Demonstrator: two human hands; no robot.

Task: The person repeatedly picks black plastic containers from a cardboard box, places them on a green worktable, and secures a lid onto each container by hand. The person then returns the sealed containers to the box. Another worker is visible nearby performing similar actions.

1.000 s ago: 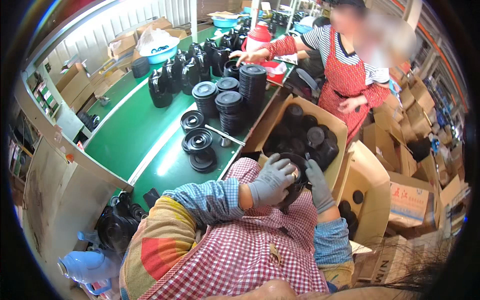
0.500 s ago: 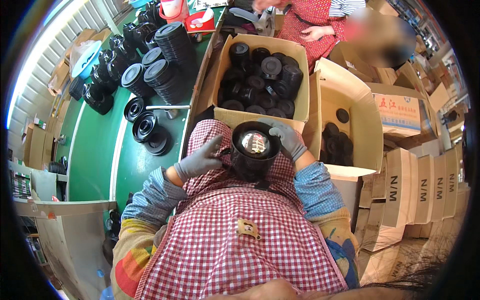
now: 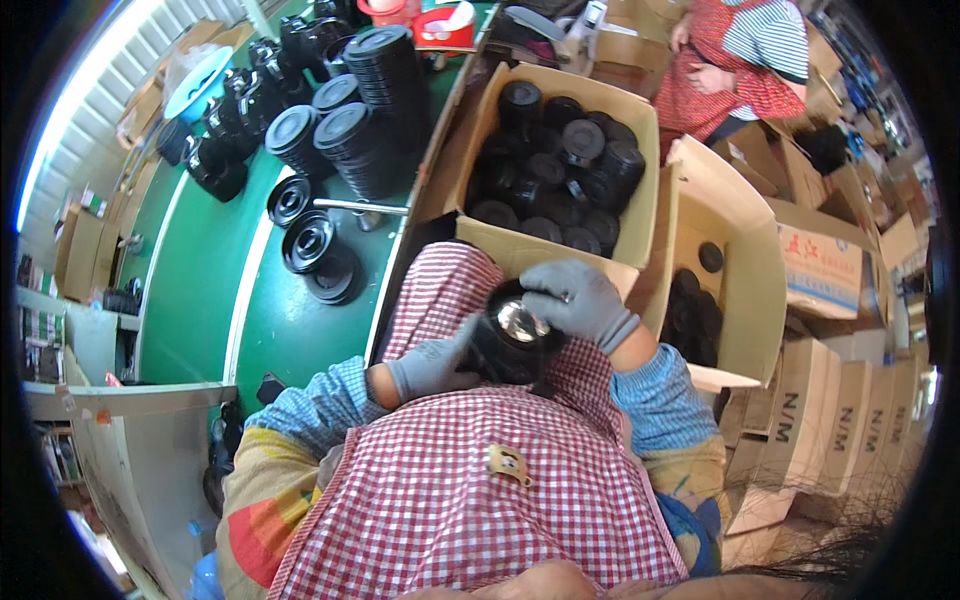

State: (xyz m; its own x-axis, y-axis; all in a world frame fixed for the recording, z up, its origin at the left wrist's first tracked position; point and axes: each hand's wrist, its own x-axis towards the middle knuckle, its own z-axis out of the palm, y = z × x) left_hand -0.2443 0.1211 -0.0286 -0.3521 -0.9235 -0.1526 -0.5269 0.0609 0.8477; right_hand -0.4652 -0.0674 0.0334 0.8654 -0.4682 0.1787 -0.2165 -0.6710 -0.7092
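A glossy black pot (image 3: pixel 505 352) sits tilted over my lap, its round mouth catching a bright reflection inside. My left hand (image 3: pixel 438 364), in a grey glove, is closed on the pot's left side, with part of its fingers hidden. Over the rim on the other side curl the fingers of my gloved right hand (image 3: pixel 582 302). Just beyond the pot stands a cardboard box (image 3: pixel 555 247) full of round black parts (image 3: pixel 582 142). On the green bench to the left lie a few black ring-shaped lids (image 3: pixel 307 241).
Stacks of black discs (image 3: pixel 347 133) and glossy black pots (image 3: pixel 214 168) stand on the green bench (image 3: pixel 190 335), near a metal bar (image 3: pixel 362 207). A second carton (image 3: pixel 745 290) holds black discs. A co-worker in a red apron (image 3: pixel 700 95) is at the far right, near piled cartons (image 3: pixel 790 410).
My left hand has moved in from beside the pot onto its side. The pot has tipped and turned, and my right hand reaches further over its rim. The whole view has shifted slightly.
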